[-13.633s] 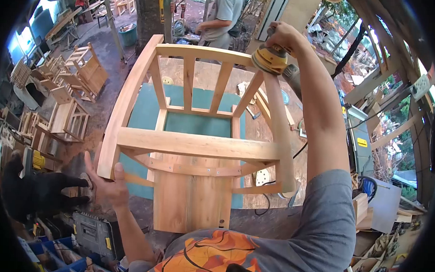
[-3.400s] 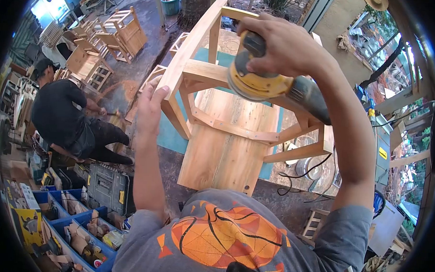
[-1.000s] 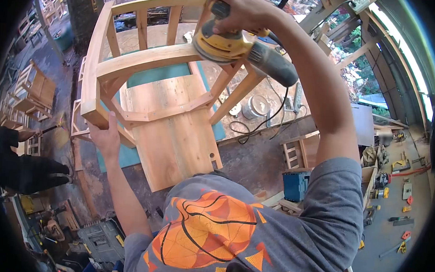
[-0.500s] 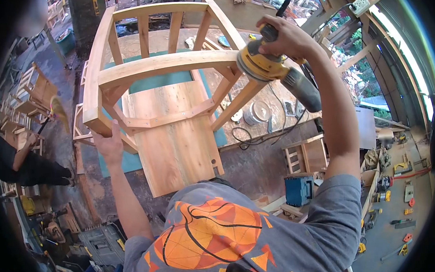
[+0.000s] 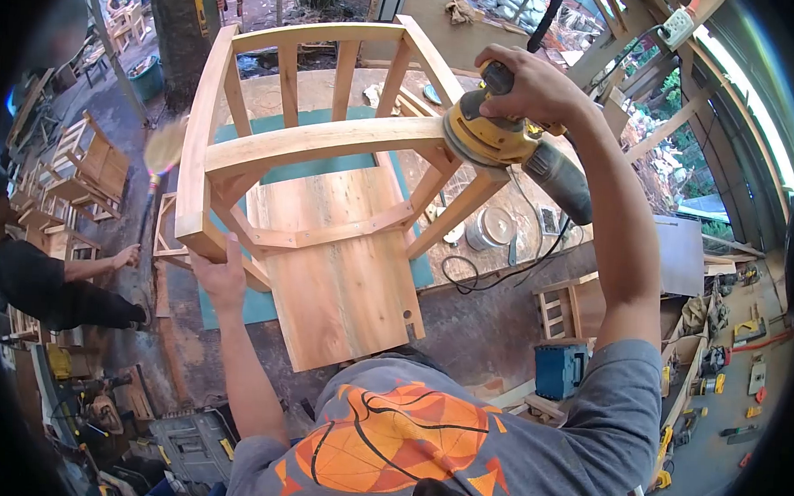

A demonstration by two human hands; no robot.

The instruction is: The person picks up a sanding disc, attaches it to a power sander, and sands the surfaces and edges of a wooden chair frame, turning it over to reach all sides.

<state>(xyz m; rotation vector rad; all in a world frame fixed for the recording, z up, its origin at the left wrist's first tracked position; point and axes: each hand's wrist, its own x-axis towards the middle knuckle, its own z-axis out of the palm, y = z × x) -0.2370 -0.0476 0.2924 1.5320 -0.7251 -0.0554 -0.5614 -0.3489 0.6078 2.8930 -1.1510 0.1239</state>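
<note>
A yellow and black power sander (image 5: 493, 138) is in my right hand (image 5: 530, 82), its disc against the right end of the curved rail of a wooden chair frame (image 5: 322, 139). My fingers wrap round the sander's top. At the frame's lower left corner, my left hand (image 5: 224, 277) grips the wood, thumb up along its face. The frame lies on its side over a teal sheet (image 5: 264, 308) on the bench. Behind its angled brace shows a wide wooden panel (image 5: 339, 285).
To the left, a person in dark clothes (image 5: 37, 275) stands with a broom (image 5: 161, 157). A round tin (image 5: 492, 229) and a black cable lie on the bench. A blue case (image 5: 560, 371) and small wooden frames are at the right. Tools cover the far right surface.
The whole view has shifted, with the chair frame appearing further right and lower. The sander remains at the rail's right end. The person's broom has swung up and right.
</note>
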